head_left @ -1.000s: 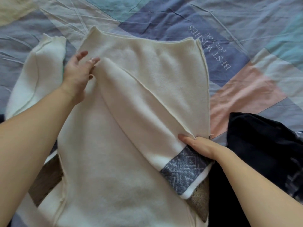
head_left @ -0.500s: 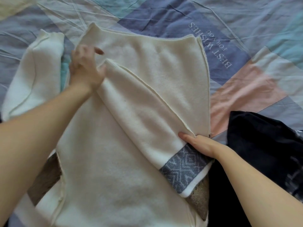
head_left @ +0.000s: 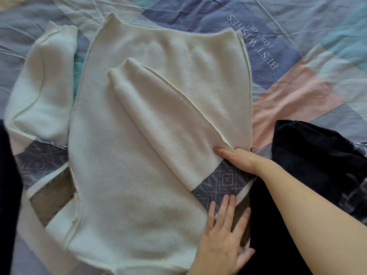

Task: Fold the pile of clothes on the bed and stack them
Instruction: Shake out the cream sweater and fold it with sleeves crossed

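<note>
Patchwork bedding covers the bed (head_left: 297,26), its blue, teal, pink and grey panels creased, with the stitched words "BEST WISHES FOR YOU" (head_left: 253,41) reading upside down in the upper right of the frame. Spread across the middle of the frame lies a cream knit sweater (head_left: 123,175), flat on the bed with its body running from the top centre down to the lower edge. One sleeve (head_left: 168,120) is folded diagonally over the body, from the upper centre down toward the right, and ends in a grey-blue diamond-patterned band (head_left: 220,185) with a white edge. The other sleeve (head_left: 43,86) lies out to the upper left, beside the body, with the same patterned band and a brown band below it at the left edge. The right hand (head_left: 236,159) reaches in from the lower right and lies flat on the folded sleeve where cream knit meets the patterned band, fingers straight and together, pressing the cloth down. The left hand (head_left: 222,241) comes up from the bottom edge, fingers spread and straight, resting palm down on the sweater's lower right edge with its fingertips (head_left: 226,201) touching the patterned band. Just right of the sweater sits a dark garment (head_left: 317,155) in a loose heap, partly under the right forearm. Another dark cloth (head_left: 8,195) shows at the left edge.
</note>
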